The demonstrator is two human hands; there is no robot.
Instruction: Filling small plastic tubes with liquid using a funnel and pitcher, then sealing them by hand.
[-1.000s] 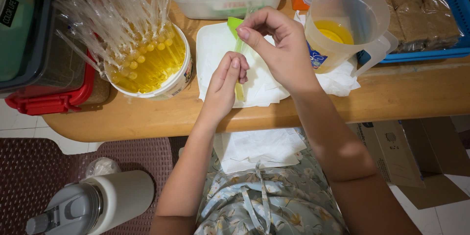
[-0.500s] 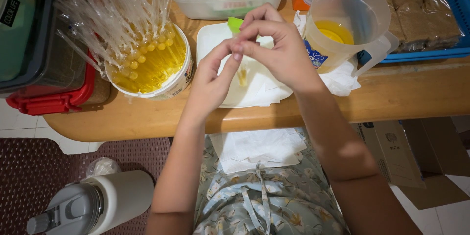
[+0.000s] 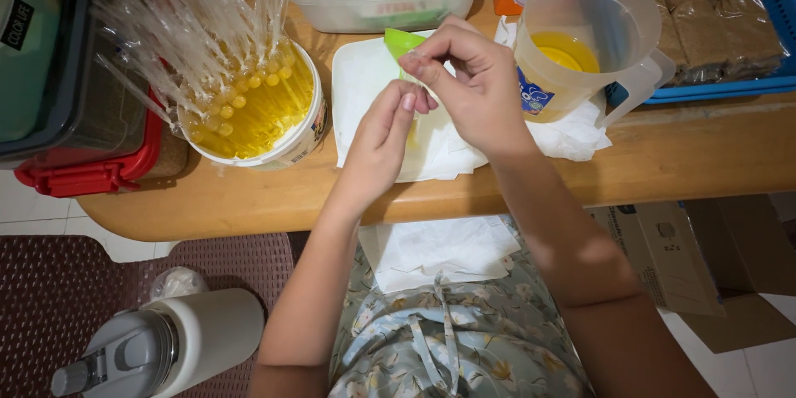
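Pinching a thin tube (image 3: 412,120) over the white tray (image 3: 352,108), your right hand (image 3: 473,87) and left hand (image 3: 383,137) grip it closed, so drips land on tissue.

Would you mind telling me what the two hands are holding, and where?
A narrow clear plastic tube bag: the right hand pinches its top below a green funnel; the left hand pinches it lower down.
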